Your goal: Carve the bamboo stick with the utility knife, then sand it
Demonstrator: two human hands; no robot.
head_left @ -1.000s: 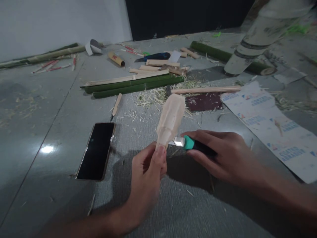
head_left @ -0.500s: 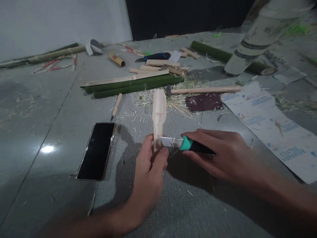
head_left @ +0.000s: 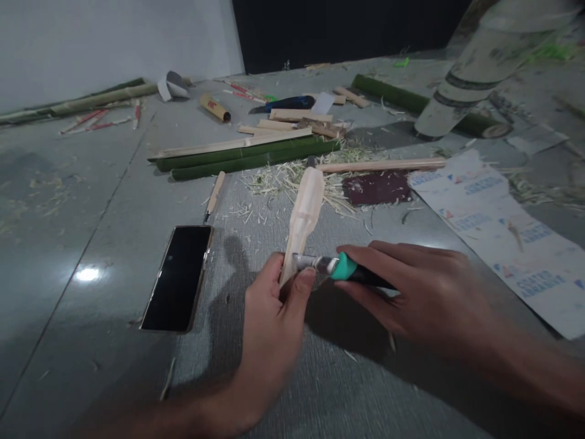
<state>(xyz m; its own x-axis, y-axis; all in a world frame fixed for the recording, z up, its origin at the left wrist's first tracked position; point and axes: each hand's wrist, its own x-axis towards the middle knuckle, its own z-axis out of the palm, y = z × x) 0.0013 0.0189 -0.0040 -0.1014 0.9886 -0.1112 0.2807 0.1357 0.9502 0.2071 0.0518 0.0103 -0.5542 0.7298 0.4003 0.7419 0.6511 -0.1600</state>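
Note:
Between the thumb and fingers of my left hand point(head_left: 276, 317) is the narrow lower end of a pale carved bamboo piece point(head_left: 307, 204), shaped like a spoon or spatula. Its broad end points away from me and leans to the right. My right hand point(head_left: 411, 286) is closed around a utility knife point(head_left: 345, 267) with a black and teal handle. The knife's blade lies across the narrow part of the bamboo, just above my left thumb, and seems to touch it. My fingers hide the bottom tip of the bamboo.
A phone point(head_left: 178, 277) lies at left, below a small wooden-handled tool point(head_left: 214, 196). Beyond are green bamboo strips point(head_left: 256, 160), shavings point(head_left: 283, 183), a hammer point(head_left: 379, 165) and a dark red sheet point(head_left: 377, 187). Sandpaper point(head_left: 507, 238) lies at right, printed side up; a blue-handled knife point(head_left: 286, 104) farther back.
The bamboo piece has tilted, its broad end swinging to the right. My left thumb has shifted slightly right and up, close under the blade. The knife has barely moved.

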